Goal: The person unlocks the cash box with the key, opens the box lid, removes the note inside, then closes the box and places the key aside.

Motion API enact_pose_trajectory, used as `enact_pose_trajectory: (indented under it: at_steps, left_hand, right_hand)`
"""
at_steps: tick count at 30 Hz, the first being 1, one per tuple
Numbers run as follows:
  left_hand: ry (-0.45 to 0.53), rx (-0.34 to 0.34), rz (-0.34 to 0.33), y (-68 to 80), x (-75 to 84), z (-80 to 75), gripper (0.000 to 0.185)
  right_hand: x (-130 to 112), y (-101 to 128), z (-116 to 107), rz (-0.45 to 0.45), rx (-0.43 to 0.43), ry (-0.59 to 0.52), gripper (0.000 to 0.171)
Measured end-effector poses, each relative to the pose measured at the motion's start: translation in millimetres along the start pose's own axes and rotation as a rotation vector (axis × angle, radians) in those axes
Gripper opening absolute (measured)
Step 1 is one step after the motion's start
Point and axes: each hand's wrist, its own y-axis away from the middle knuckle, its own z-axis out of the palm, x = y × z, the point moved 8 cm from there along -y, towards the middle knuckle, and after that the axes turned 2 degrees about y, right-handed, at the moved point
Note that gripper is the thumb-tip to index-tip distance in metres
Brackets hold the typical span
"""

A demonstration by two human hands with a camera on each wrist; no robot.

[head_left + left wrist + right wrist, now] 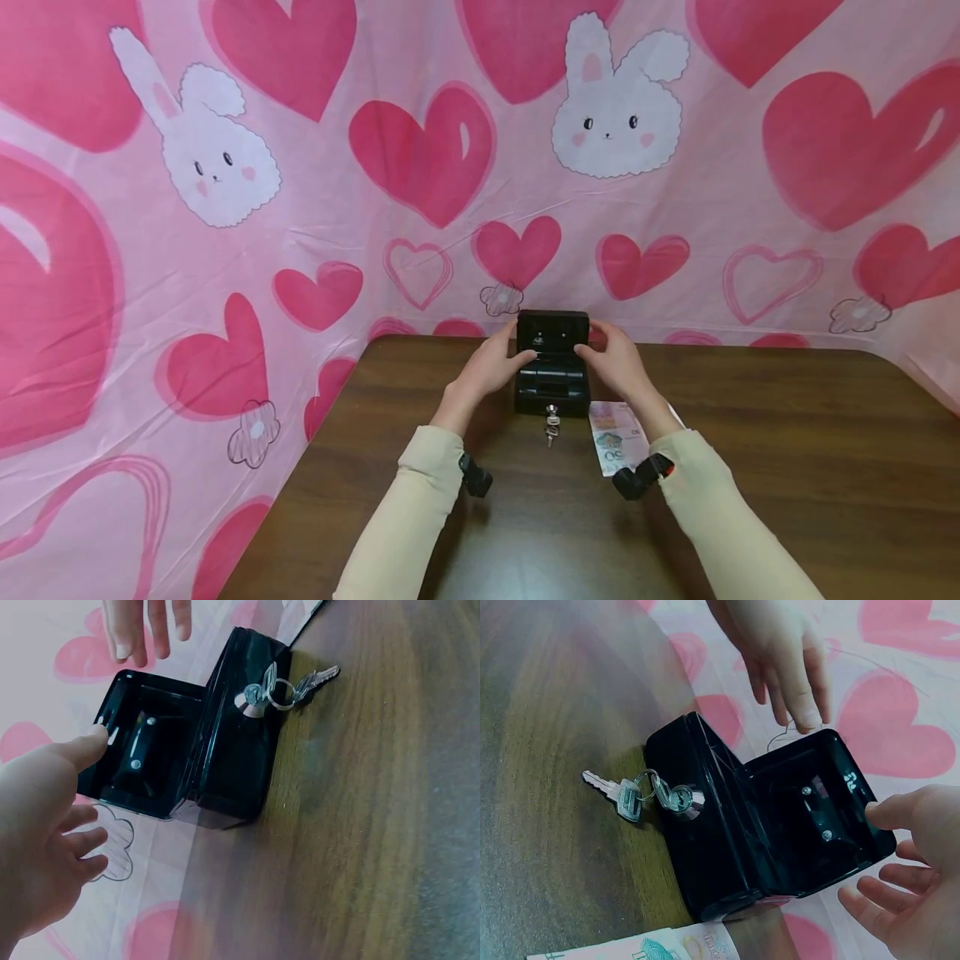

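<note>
A small black cash box (pixel 552 392) stands on the table with its lid (pixel 562 332) raised. A keyring with keys (pixel 552 429) hangs from the lock on its front. My left hand (pixel 491 367) is at the lid's left side, thumb over the inner face and fingers loose beyond the edge. On the other side, my right hand (pixel 617 360) has its thumb tip at the lid's rim, its other fingers (pixel 889 892) relaxed and spread outside. Two screw heads (pixel 817 814) show inside the lid. The inside of the lower part is hardly visible.
A pink banknote (pixel 617 437) marked 50 lies right of the box, partly under the right forearm. The brown wooden table (pixel 787 467) ends at a pink cloth (pixel 420 275) with hearts and rabbits. Each wrist wears a black camera (pixel 476 477).
</note>
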Motion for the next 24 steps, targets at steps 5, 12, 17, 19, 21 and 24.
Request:
enact_pose_trajectory:
  at_steps: [5, 12, 17, 19, 21, 24]
  left_hand:
    - [0.009, -0.014, 0.003, -3.0, 0.9, 1.8, 0.082]
    - [0.049, -0.004, -0.005, 0.2, 1.3, 3.0, 0.082]
    - [0.057, 0.006, 0.0, 8.3, 1.2, 1.5, 0.08]
    - [0.065, 0.015, 0.007, 12.0, 1.9, 0.6, 0.08]
    - [0.077, 0.031, 0.015, 16.1, 3.1, -0.3, 0.078]
    - [0.088, 0.055, 0.016, 22.7, 4.2, -0.1, 0.074]
  right_hand:
    - [1.1, -4.0, 4.5, 0.022, -0.017, -0.005, 0.067]
    - [1.8, 0.8, 7.7, 0.039, -0.042, -0.045, 0.074]
    - [1.1, 9.3, 6.0, 0.02, -0.025, -0.068, 0.071]
    - [0.8, 13.9, 5.9, 0.018, -0.014, -0.088, 0.07]
    - [1.2, 18.9, 6.1, 0.025, 0.004, -0.115, 0.069]
    - [0.8, 27.1, 6.5, 0.035, 0.046, -0.149, 0.066]
